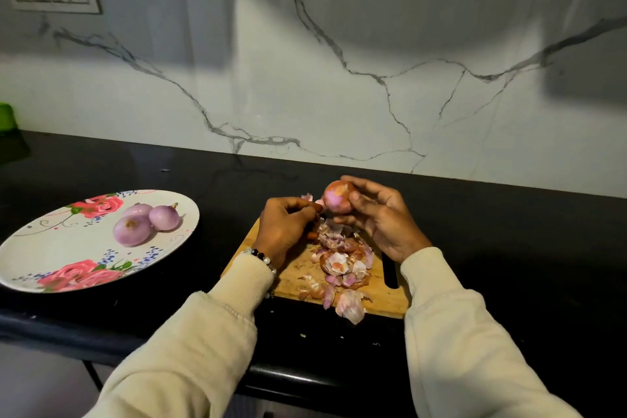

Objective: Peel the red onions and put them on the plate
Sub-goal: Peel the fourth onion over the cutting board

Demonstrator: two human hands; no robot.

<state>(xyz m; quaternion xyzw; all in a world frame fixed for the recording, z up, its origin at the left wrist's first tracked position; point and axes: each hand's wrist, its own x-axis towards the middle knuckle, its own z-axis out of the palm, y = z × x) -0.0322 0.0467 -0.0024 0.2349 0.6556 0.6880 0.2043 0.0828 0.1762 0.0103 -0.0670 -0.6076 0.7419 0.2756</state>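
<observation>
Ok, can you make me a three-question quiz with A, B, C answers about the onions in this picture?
1. Where do the loose peels lie?
A. on the plate
B. on the wooden cutting board
C. on the floor

2. How many peeled onions are on the plate?
A. one
B. three
C. five

3. What state is the onion in the hands in?
A. partly peeled
B. sliced
C. cooked

Answers: B, the peels pile on the cutting board. B, three purple onions sit together on the plate. A, the right hand holds it and the left hand pulls at its skin.
</observation>
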